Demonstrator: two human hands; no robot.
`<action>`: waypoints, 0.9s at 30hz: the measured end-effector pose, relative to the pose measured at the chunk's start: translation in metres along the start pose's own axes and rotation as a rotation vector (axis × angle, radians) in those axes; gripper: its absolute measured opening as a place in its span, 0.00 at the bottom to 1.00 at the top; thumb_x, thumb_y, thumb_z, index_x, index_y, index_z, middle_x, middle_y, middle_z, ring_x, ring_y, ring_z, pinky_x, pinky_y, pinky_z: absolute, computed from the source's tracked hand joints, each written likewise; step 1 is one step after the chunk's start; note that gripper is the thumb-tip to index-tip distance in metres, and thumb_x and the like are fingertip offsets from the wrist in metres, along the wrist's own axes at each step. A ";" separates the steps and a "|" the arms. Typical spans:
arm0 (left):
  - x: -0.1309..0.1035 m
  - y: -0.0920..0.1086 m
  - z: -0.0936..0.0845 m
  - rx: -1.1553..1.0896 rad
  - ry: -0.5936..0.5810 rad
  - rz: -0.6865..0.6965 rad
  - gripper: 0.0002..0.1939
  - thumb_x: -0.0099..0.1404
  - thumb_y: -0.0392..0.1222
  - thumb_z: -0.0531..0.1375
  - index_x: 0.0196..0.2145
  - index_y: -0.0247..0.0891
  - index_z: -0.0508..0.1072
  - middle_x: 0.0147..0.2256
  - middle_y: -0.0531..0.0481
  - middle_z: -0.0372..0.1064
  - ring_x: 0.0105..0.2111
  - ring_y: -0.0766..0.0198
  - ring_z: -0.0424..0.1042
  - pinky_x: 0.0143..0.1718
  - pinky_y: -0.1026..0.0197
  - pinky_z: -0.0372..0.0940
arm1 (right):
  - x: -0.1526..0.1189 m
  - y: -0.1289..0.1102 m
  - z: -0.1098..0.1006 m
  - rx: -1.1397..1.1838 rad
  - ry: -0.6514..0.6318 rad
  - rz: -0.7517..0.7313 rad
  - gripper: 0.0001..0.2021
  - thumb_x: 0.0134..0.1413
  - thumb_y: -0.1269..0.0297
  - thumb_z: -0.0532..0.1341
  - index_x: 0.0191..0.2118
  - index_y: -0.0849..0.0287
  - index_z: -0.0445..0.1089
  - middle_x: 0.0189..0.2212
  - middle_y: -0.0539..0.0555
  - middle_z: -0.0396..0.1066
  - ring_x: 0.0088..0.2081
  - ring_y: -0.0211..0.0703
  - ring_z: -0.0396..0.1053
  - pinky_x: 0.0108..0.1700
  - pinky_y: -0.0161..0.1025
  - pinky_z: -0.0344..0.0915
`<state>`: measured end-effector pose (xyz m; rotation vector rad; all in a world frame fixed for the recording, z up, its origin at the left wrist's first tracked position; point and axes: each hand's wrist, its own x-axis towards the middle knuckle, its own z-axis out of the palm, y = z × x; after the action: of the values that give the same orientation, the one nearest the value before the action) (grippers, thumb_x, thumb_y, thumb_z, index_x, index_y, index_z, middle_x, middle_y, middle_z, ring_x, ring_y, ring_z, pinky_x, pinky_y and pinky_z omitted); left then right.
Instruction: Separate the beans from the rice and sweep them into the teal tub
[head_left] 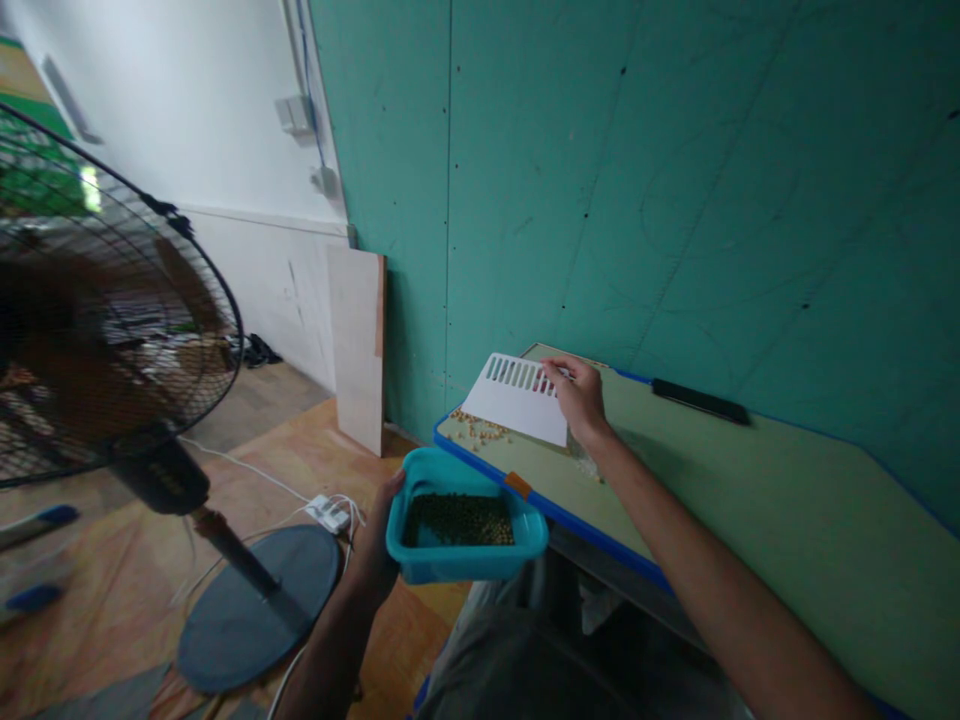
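Note:
My left hand (379,540) is closed on the left end of a turquoise plastic tub (469,568), held beside and just below the table's front edge. Dark green beans (450,515) lie inside it, with paler ones at the right. Over the table (750,520), my right hand (577,390) grips a white flat scraper (514,405) with a row of slots along its top. The scraper is tilted up, its lower edge by the tabletop. Pale yellow beans (480,432) are scattered at its left. A small clear item (585,460) lies partly hidden beneath my right wrist.
A black bar (699,401) lies along the table's back edge, against the green wall (600,180). To the left stands a fan (97,320) on a round base (259,605). A power strip (328,513) with cables rests on the floor; a board (358,345) leans on the wall.

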<state>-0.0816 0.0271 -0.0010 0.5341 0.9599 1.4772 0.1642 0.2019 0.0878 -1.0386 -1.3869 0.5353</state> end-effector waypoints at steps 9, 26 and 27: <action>0.004 0.000 -0.002 0.022 -0.013 -0.015 0.26 0.61 0.59 0.65 0.47 0.35 0.80 0.39 0.44 0.84 0.47 0.45 0.80 0.50 0.49 0.72 | 0.000 0.002 0.000 -0.005 -0.014 -0.001 0.13 0.52 0.55 0.63 0.36 0.59 0.78 0.32 0.57 0.78 0.32 0.47 0.74 0.34 0.41 0.67; 0.008 -0.002 -0.008 -0.032 0.031 -0.070 0.27 0.58 0.59 0.67 0.47 0.35 0.81 0.39 0.44 0.84 0.48 0.43 0.80 0.51 0.47 0.72 | -0.001 -0.001 -0.001 0.017 -0.064 0.007 0.12 0.50 0.56 0.63 0.34 0.59 0.78 0.30 0.56 0.77 0.31 0.46 0.73 0.34 0.41 0.67; 0.008 -0.001 -0.007 -0.040 0.029 -0.077 0.27 0.58 0.59 0.67 0.47 0.35 0.81 0.39 0.44 0.84 0.48 0.43 0.80 0.51 0.47 0.72 | -0.001 -0.001 -0.001 0.014 -0.067 0.008 0.12 0.50 0.56 0.63 0.34 0.59 0.78 0.31 0.56 0.77 0.32 0.46 0.73 0.34 0.41 0.67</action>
<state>-0.0880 0.0328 -0.0079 0.4434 0.9615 1.4350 0.1645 0.2000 0.0880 -1.0237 -1.4360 0.5894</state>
